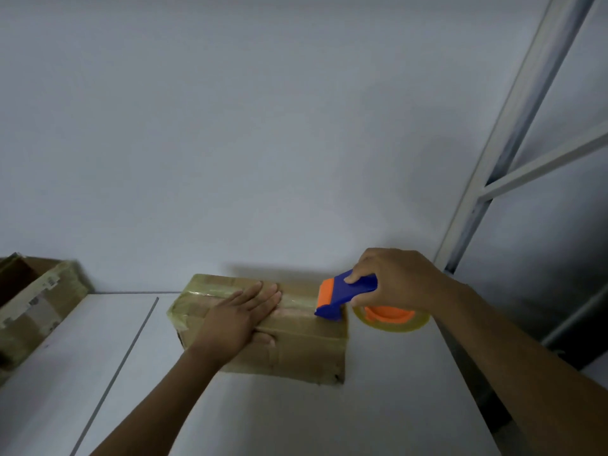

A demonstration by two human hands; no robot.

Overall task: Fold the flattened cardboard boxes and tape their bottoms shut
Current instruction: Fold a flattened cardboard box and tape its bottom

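A folded brown cardboard box [296, 350] lies on the white table [329, 419], with shiny tape along its upper face. My left hand [240, 319] presses flat on top of the box, fingers spread and thumb over the near side. My right hand [394, 279] grips a blue and orange tape dispenser [348, 292]. The dispenser's blue front edge touches the box top near its right end. Its tape roll [391, 317] with an orange hub hangs just past the box's right edge.
Another taped cardboard box [33, 307], open at the top, stands at the far left on the table. A white wall rises directly behind. A grey metal rack frame [500, 159] stands at the right, past the table's right edge.
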